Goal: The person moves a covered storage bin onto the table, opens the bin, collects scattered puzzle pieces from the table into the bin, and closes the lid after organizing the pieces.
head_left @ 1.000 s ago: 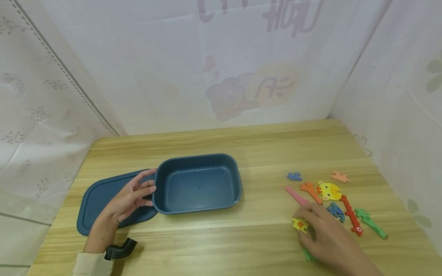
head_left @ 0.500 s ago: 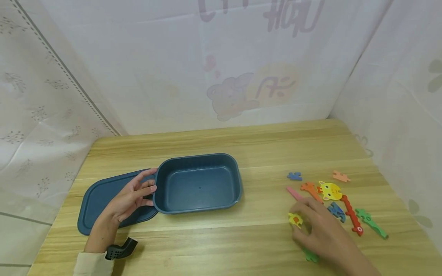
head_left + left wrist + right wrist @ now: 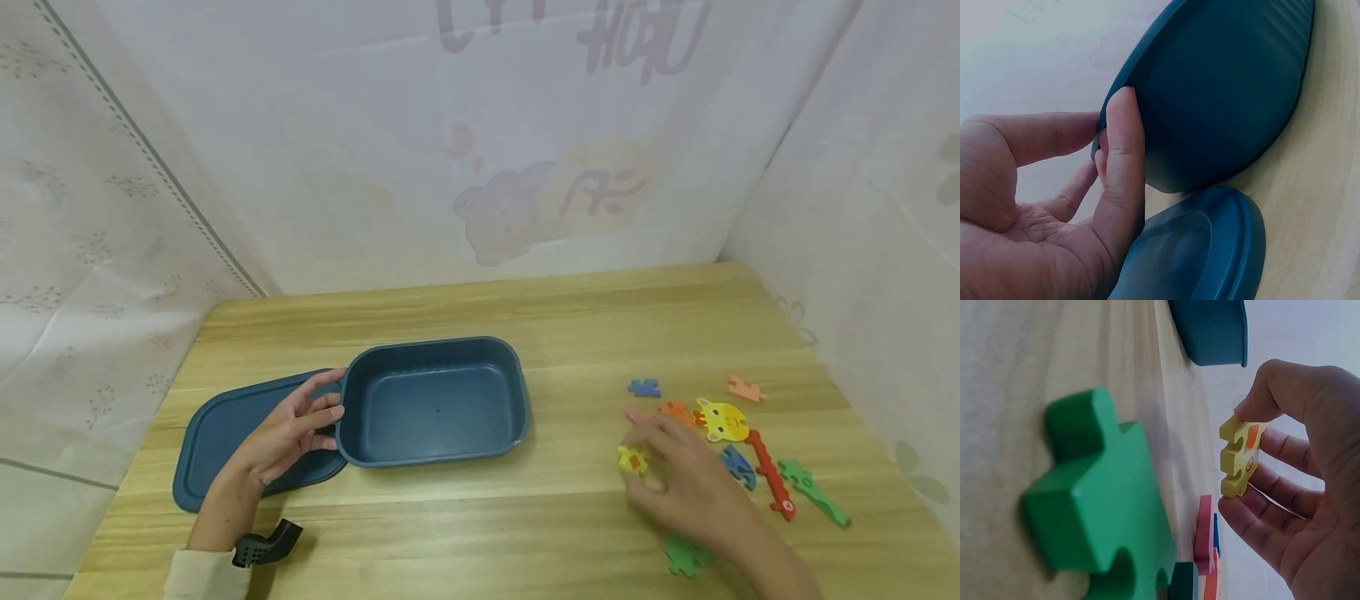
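My left hand (image 3: 281, 439) pinches the left rim of a dark blue plastic box (image 3: 437, 414) between thumb and fingers. The matching blue lid (image 3: 213, 433) lies flat under that hand, partly hidden by it; its edge also shows in the left wrist view. My right hand (image 3: 686, 482) holds a yellow puzzle piece (image 3: 1243, 453) with an orange patch between thumb and fingertips, raised off the table. Below this hand lies a green puzzle piece (image 3: 1104, 506), large in the right wrist view. A pink piece (image 3: 1204, 534) is partly covered by the hand in the head view.
Around my right hand lie a yellow giraffe-head piece (image 3: 723, 421), a red piece (image 3: 771, 475), a long green piece (image 3: 813, 492), a blue piece (image 3: 738, 467), a small blue piece (image 3: 644, 387), an orange piece (image 3: 677, 413) and a peach piece (image 3: 746, 387). Cloth walls surround the table.
My right hand has lifted the yellow puzzle piece and moved a little left, uncovering more of the green piece below. The left hand stays on the box rim.
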The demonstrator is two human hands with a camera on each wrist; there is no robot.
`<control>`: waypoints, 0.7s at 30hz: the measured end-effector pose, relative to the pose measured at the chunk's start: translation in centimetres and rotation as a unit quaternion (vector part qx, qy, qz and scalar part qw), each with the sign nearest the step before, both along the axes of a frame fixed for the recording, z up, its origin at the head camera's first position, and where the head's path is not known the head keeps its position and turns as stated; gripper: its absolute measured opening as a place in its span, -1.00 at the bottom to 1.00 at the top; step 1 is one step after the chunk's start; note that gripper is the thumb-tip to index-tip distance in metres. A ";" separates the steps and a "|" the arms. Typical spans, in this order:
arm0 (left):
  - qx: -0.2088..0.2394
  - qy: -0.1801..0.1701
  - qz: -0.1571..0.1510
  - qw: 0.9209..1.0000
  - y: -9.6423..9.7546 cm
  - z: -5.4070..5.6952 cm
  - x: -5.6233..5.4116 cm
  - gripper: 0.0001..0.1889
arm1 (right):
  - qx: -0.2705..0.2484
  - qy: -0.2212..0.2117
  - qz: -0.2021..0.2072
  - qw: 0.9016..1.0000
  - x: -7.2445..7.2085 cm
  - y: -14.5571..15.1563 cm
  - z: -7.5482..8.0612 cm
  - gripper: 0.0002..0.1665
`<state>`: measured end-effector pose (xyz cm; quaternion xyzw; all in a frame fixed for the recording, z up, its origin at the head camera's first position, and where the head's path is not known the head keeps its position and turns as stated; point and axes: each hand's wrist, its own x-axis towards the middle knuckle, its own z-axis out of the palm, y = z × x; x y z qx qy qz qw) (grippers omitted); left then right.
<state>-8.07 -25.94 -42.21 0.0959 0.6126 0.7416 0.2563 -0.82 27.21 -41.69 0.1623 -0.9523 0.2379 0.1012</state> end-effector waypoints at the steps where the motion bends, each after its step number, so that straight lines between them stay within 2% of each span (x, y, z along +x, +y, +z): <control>1: 0.000 0.000 0.000 1.000 0.0 0.0 0.0 -0.44 | -0.002 -0.006 -0.001 1.000 -0.1 0.0 0.0 -0.49; 5: -0.005 0.004 0.005 1.000 0.1 -0.2 0.1 -0.44 | -0.015 -0.028 -0.003 0.999 -0.5 -0.3 0.2 -0.51; 11: -0.005 0.003 0.004 1.000 0.1 -0.4 0.0 -0.46 | -0.020 -0.026 0.005 0.999 -1.3 -0.6 0.3 -0.52; 16: -0.012 0.005 0.007 1.000 0.1 -0.4 0.0 -0.46 | -0.038 -0.041 0.005 0.998 -1.8 -1.1 0.4 -0.51; 21: -0.012 0.003 0.008 1.000 0.0 -0.2 0.0 -0.45 | -0.043 -0.012 0.017 0.999 -2.3 -1.6 0.6 -0.47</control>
